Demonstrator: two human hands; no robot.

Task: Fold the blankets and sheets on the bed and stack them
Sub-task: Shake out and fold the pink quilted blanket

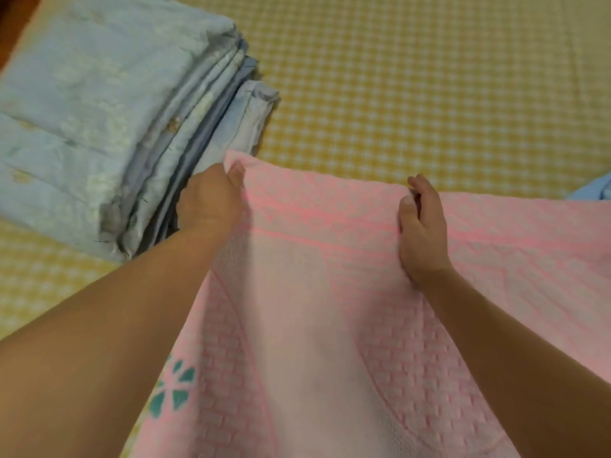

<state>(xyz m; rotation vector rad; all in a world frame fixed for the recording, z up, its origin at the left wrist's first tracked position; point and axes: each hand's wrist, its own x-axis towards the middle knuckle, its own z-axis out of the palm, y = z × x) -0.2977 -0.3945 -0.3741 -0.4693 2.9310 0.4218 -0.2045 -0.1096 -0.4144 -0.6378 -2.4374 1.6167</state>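
— What's under everything there?

— The bed (413,77), covered in a yellow-and-white checked sheet that fills the far side and shows again at the near left. I'm standing over its near edge, looking down my bare forearms.

— And where is the blanket you're working on?

— The pink blanket (314,292) is right in front of me, spread from the near edge toward the middle of the bed. It has a woven raised pattern with a smoother panel down the centre, and a teal flower print (173,388) near its left side, beside my left forearm. Its far edge is lifted, held up between my two hands.

— How are your hands holding it?

— My left hand (211,196) pinches the far left corner of the blanket, thumb on top, fingers curled behind the cloth. My right hand (421,233) grips the same far edge further right, thumb on my side and fingers wrapped over the top.

— Anything already folded?

— A stack of folded pale blue sheets (99,110) sits by the bed's left edge, just beside my left hand. A scrap of light blue fabric (595,190) pokes in at the right edge.
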